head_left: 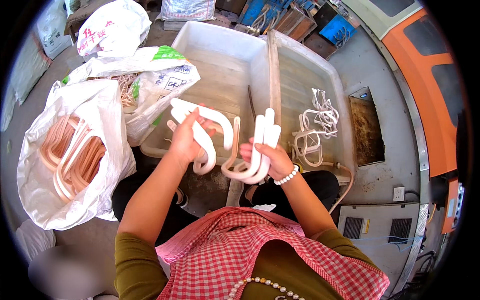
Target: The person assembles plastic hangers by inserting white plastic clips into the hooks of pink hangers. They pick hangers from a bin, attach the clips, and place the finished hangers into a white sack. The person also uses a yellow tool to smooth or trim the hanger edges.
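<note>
My left hand (184, 141) is closed round several pale pink-white, hook-shaped plastic pieces (220, 119), whose curved ends point toward my right. Closed on a stack of similar J-shaped pieces (259, 137) is my right hand (276, 159), its thumb across them. Their straight legs stand up and their bends face left. Both hands are above the near edge of two tubs, a short gap apart. At my left, a white woven sack (102, 197) stands with its mouth wide, holding many bent pink pieces (60, 142).
Two pale tubs stand side by side ahead: a left tub (200, 37) and a right tub (287, 47), which holds water and white looped plastic pieces (311, 132). A hose (348, 182) hangs at its near corner. An orange-and-grey machine (425, 95) borders the right.
</note>
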Demonstrator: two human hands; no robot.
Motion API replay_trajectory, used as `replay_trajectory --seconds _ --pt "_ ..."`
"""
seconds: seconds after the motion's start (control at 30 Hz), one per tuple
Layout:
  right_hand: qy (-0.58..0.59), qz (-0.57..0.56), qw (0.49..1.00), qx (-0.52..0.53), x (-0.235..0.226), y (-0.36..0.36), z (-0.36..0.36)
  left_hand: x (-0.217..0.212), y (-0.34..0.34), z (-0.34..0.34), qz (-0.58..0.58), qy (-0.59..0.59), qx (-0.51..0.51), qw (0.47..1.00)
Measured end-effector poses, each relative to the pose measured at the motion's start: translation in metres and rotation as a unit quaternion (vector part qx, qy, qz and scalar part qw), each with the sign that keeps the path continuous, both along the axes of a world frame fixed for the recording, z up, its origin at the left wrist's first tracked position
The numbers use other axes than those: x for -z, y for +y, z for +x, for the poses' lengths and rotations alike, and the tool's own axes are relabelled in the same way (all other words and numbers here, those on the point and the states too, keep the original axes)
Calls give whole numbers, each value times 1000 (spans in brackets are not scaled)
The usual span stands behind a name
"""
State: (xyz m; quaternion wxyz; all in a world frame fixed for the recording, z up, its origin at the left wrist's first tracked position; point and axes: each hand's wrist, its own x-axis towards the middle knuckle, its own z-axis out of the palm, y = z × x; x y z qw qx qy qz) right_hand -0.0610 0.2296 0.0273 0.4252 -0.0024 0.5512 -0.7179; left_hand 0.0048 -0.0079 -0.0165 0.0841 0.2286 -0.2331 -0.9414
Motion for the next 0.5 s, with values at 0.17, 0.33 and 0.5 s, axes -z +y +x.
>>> replay_trajectory --seconds 0.17,0.33,0.5 --pt "-63 65 987 -135 1 41 -9 -31 -19 2 78 95 -67 990" --pt "153 126 963 -181 -51 42 -15 -24 -21 8 11 73 35 997" --pt "717 220 554 -361 -71 29 -24 -24 -10 10 20 95 162 982"
